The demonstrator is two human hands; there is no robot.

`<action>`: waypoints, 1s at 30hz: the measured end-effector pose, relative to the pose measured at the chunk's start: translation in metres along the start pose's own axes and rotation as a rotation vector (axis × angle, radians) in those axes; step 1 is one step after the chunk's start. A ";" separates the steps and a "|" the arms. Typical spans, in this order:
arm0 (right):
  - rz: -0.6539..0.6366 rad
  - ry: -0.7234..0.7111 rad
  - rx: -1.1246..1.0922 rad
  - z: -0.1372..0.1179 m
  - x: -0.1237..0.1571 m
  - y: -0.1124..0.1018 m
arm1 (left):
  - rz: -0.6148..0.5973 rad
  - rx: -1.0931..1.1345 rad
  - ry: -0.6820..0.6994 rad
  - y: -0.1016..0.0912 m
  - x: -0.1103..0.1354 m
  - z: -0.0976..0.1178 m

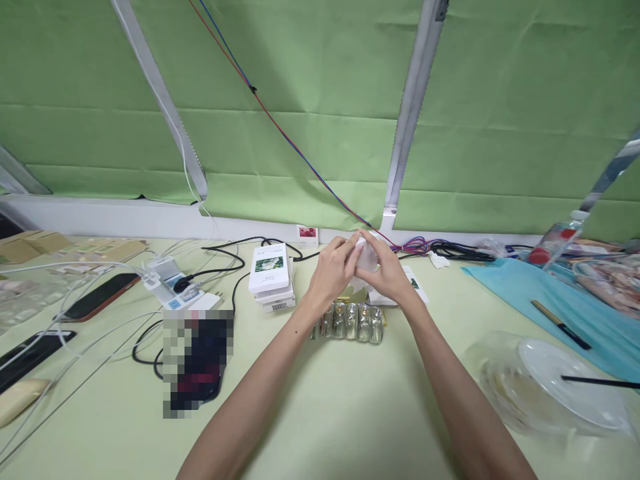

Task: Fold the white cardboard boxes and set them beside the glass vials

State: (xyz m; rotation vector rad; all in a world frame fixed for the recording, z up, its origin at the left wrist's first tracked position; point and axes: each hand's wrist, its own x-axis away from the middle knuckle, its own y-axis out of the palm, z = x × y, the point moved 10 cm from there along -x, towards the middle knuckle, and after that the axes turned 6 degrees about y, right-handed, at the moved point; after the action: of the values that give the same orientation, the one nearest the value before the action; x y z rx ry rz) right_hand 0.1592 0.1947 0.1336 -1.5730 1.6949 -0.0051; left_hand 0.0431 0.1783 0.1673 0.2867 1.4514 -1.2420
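Both my hands close around a small white box (368, 257) above the middle of the table. My left hand (334, 265) grips it from the left, fingers over its top. From the right, my right hand (388, 269) holds the same box between thumb and fingers. Just below the hands, a row of small clear glass bottles (352, 323) with gold-coloured tops lies on the table. A stack of white boxes with a flower picture (271, 268) stands left of my left hand. Another white printed box (418, 285) lies partly hidden behind my right wrist.
A power strip (173, 283) with tangled cables, phones (100, 297) and a blurred-out dark object (203, 360) occupy the left. On the right are a blue cloth (510, 283), a cutter knife (561, 325), a lidded clear tub (570, 383) and a plastic bottle (557, 238). Green sheeting (310, 133) hangs behind.
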 end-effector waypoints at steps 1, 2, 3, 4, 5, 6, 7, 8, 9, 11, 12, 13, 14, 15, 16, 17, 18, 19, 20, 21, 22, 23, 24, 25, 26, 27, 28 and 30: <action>0.005 -0.003 0.007 -0.001 0.000 0.000 | 0.003 0.007 -0.010 -0.001 0.000 0.000; 0.011 -0.004 0.011 -0.002 0.000 -0.001 | 0.007 0.014 -0.021 -0.001 -0.001 0.000; 0.015 -0.006 0.014 -0.002 0.000 -0.001 | 0.010 0.021 -0.032 -0.002 -0.001 0.000; 0.018 -0.006 0.015 -0.003 0.000 -0.002 | 0.011 0.028 -0.043 -0.003 -0.001 0.000; 0.021 -0.007 0.015 -0.004 0.000 -0.002 | 0.012 0.036 -0.053 -0.003 -0.002 0.000; 0.024 -0.008 0.017 -0.005 0.001 -0.002 | 0.013 0.041 -0.061 -0.004 -0.002 0.000; 0.027 -0.008 0.020 -0.005 0.001 -0.002 | 0.014 0.045 -0.068 -0.004 -0.002 0.000; 0.028 -0.008 0.023 -0.006 0.001 -0.002 | 0.016 0.045 -0.075 -0.005 -0.003 -0.001; 0.030 -0.007 0.025 -0.006 0.001 -0.002 | 0.018 0.041 -0.080 -0.006 -0.003 -0.001; 0.035 0.001 0.023 -0.006 0.001 -0.001 | 0.017 0.030 -0.088 -0.007 -0.003 -0.002; 0.037 0.007 0.019 -0.006 0.001 -0.001 | 0.012 0.027 -0.091 -0.007 -0.003 -0.003; 0.041 0.012 0.014 -0.007 0.001 -0.001 | 0.004 0.030 -0.095 -0.008 -0.004 -0.003; 0.046 0.017 0.009 -0.007 0.001 0.000 | -0.004 0.037 -0.099 -0.008 -0.004 -0.004; 0.053 0.019 0.002 -0.008 0.001 -0.001 | -0.011 0.046 -0.103 -0.008 -0.004 -0.005; 0.059 0.020 -0.004 -0.009 0.001 -0.001 | -0.017 0.055 -0.106 -0.009 -0.005 -0.005; 0.066 0.021 -0.010 -0.010 0.001 -0.001 | -0.023 0.064 -0.105 -0.009 -0.005 -0.005; 0.074 0.022 -0.018 -0.011 0.001 -0.002 | -0.026 0.072 -0.101 -0.010 -0.006 -0.005; 0.082 0.021 -0.026 -0.011 0.001 -0.003 | -0.027 0.082 -0.094 -0.010 -0.006 -0.005; 0.087 0.021 -0.034 -0.012 0.001 -0.003 | -0.028 0.092 -0.088 -0.010 -0.007 -0.006; 0.092 0.020 -0.041 -0.012 0.001 -0.004 | -0.029 0.104 -0.083 -0.010 -0.007 -0.006; 0.094 0.020 -0.049 -0.012 0.001 -0.004 | -0.031 0.115 -0.080 -0.010 -0.007 -0.006; 0.094 0.021 -0.056 -0.011 0.001 -0.004 | -0.034 0.123 -0.080 -0.009 -0.007 -0.007; 0.091 0.022 -0.059 -0.010 0.001 -0.004 | -0.040 0.127 -0.084 -0.009 -0.007 -0.008; 0.088 0.025 -0.059 -0.009 0.001 -0.004 | -0.046 0.128 -0.088 -0.008 -0.007 -0.009; 0.087 0.028 -0.057 -0.009 0.001 -0.003 | -0.052 0.128 -0.094 -0.008 -0.007 -0.009; 0.087 0.029 -0.055 -0.008 0.001 -0.003 | -0.058 0.127 -0.099 -0.008 -0.007 -0.009; 0.090 0.028 -0.052 -0.007 0.001 -0.003 | -0.063 0.126 -0.104 -0.007 -0.007 -0.009; 0.100 0.029 -0.050 -0.006 0.001 -0.004 | -0.069 0.127 -0.115 -0.007 -0.007 -0.010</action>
State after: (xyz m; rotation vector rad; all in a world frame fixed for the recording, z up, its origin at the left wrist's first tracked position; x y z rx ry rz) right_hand 0.1593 0.1899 0.1391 -1.5292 1.8069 0.0665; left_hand 0.0347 0.1863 0.1752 0.2483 1.2960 -1.3867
